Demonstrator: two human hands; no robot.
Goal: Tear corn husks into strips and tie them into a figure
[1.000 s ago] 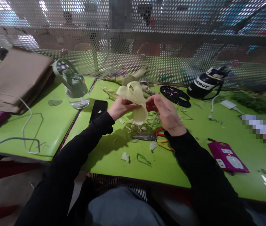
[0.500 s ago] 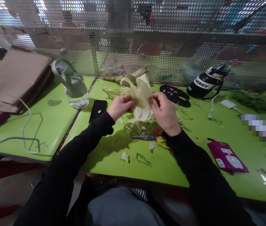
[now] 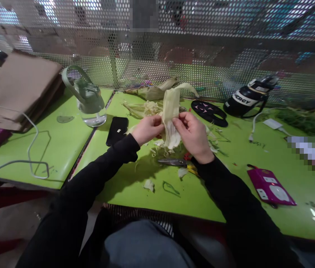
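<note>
A pale yellow-green corn husk (image 3: 171, 106) is held up above the table, its top end bent over to the right. My left hand (image 3: 148, 129) pinches its left edge between thumb and fingers. On the other edge, my right hand (image 3: 192, 134) grips it with the thumb in front. Below the hands lie scissors (image 3: 172, 162) with red and yellow handles, partly covered by my right wrist. Husk scraps (image 3: 149, 185) and a green loop of cord or strip (image 3: 171, 189) lie on the green table (image 3: 129, 190). Behind the hands are more dried husks (image 3: 154, 91).
Left of the hands are a black phone (image 3: 117, 131), a water bottle (image 3: 90, 102) and brown paper bags (image 3: 20, 89). A black reel-like disc (image 3: 209, 113), a black flask (image 3: 248, 97) and a purple power strip (image 3: 270, 186) lie right. A perforated metal screen (image 3: 140, 63) stands behind.
My right hand, apart from the husk at first, has closed on its right edge. The husk, spread wide before, is now narrower and upright, its tip folding right.
</note>
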